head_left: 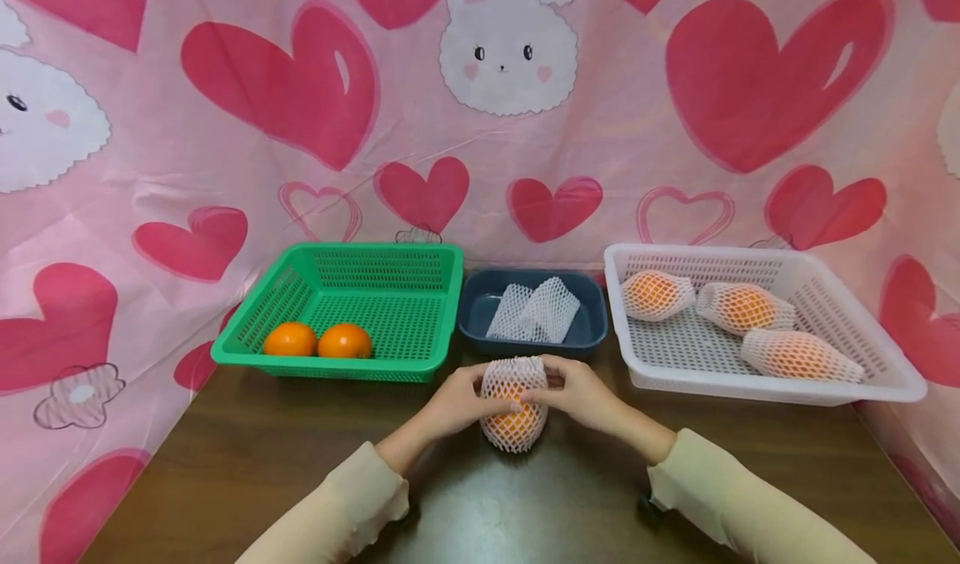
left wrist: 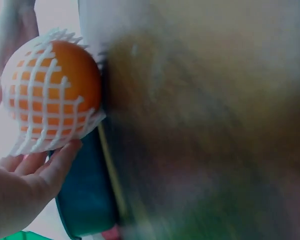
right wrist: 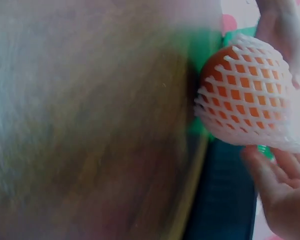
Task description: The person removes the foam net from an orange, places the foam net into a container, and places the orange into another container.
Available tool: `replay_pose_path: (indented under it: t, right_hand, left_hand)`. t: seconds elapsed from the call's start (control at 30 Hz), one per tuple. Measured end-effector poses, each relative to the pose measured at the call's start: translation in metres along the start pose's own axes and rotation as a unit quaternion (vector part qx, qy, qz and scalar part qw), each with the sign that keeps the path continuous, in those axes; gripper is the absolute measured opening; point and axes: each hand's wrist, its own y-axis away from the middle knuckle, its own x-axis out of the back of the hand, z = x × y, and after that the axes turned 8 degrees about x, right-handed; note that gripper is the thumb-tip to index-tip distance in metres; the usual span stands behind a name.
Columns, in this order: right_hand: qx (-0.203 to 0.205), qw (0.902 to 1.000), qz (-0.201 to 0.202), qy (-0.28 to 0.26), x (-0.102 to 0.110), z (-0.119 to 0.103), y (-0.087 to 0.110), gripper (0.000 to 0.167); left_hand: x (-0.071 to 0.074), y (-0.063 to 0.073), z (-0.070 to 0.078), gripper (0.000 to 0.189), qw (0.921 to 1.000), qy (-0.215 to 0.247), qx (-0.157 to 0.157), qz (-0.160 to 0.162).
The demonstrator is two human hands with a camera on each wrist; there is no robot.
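An orange [head_left: 514, 421] in a white foam net sleeve [head_left: 517, 372] is between my two hands, over the table in front of the blue tray. From the left, my left hand [head_left: 459, 399] pinches the sleeve, its thumb lying across the net. Opposite it, my right hand [head_left: 587, 393] grips the other side, thumb at the front. Bare orange peel [left wrist: 82, 70] shows at the sleeve's opening in the left wrist view. The net [right wrist: 257, 95] covers most of the fruit in the right wrist view. Some fingers are hidden behind the sleeve.
A green basket [head_left: 337, 368] at left holds two bare oranges [head_left: 345, 341]. Behind my hands, the dark blue tray [head_left: 471, 314] holds empty foam nets [head_left: 551, 307]. At right, a white basket [head_left: 675, 381] contains three netted oranges [head_left: 652, 295]. A patterned cloth [head_left: 420, 131] hangs behind.
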Motion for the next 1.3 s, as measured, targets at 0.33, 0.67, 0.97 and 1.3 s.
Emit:
replay_pose_path:
  t: [0.33,0.67,0.97,1.3]
  right_hand:
    - [0.009,0.9967,-0.03,0.074,0.002,-0.001,-0.001,0.023]
    - [0.106,0.9815,0.028,0.157,-0.002,-0.01,-0.006,0.017]
    - [0.067,0.9919,-0.019,0.107,-0.003,-0.008,-0.002,0.037]
    - [0.092,0.9868,-0.015,0.132,-0.004,-0.01,-0.007,0.024]
  left_hand:
    - [-0.001,0.002,0.003,0.022,0.9967,-0.005,-0.035,0.073]
    - [0.001,0.006,0.002,0.027,0.9932,-0.032,-0.049,0.1]
    - [0.004,0.011,-0.001,0.04,0.9983,-0.036,-0.013,0.045]
    - [-0.004,0.011,-0.001,0.019,0.9867,-0.038,-0.076,0.139]
